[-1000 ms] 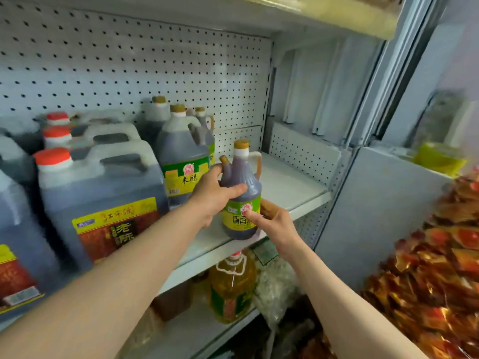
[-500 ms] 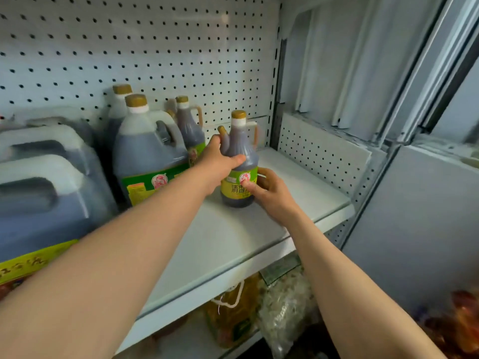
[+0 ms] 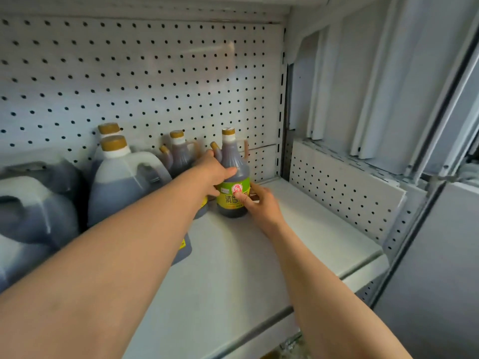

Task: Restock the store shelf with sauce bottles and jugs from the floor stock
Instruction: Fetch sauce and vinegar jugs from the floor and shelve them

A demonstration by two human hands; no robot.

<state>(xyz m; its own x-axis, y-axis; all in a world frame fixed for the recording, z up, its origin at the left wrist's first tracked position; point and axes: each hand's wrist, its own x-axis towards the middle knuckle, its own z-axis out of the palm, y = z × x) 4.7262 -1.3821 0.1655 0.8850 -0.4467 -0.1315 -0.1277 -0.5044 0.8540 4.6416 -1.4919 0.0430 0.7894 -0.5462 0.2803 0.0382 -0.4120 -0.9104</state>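
Gripping a smooth, dark, green-labelled sauce bottle (image 3: 234, 177) at frame centre: left hand (image 3: 216, 174) and right hand (image 3: 261, 203), on white shelf (image 3: 298, 229) fronting perforated pegboard (image 3: 142, 73).

Dark sauce bottle (image 3: 234, 174), green label, gold cap; white shelf (image 3: 298, 229).

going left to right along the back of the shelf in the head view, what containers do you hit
large dark jugs with white handles → gold-capped jug → small handled bottle at the back → green-labelled bottle, held by left hand and right hand → perforated side panel
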